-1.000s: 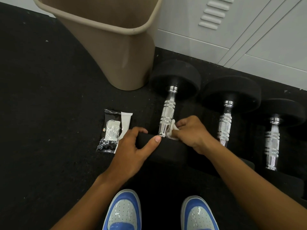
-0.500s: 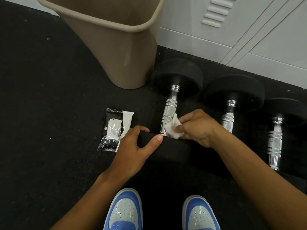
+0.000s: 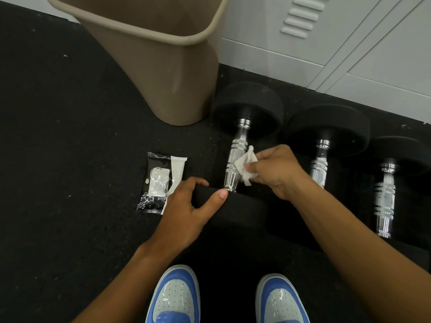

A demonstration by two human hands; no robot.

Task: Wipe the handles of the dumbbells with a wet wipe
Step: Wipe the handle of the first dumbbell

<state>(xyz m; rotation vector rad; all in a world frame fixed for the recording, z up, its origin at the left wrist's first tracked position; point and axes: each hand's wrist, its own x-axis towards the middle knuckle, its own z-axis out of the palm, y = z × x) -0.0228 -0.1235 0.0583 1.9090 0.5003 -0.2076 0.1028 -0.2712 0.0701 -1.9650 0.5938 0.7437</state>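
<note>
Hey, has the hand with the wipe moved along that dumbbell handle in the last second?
Yes. The right hand slid the wipe up the handle, away from the near weight toward the bin-side end.

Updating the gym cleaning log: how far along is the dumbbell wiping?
Nothing shows as finished. In hand: the right hand presses the wet wipe on the leftmost dumbbell's handle; the left hand steadies its near weight. The other two handles look untouched.
</note>
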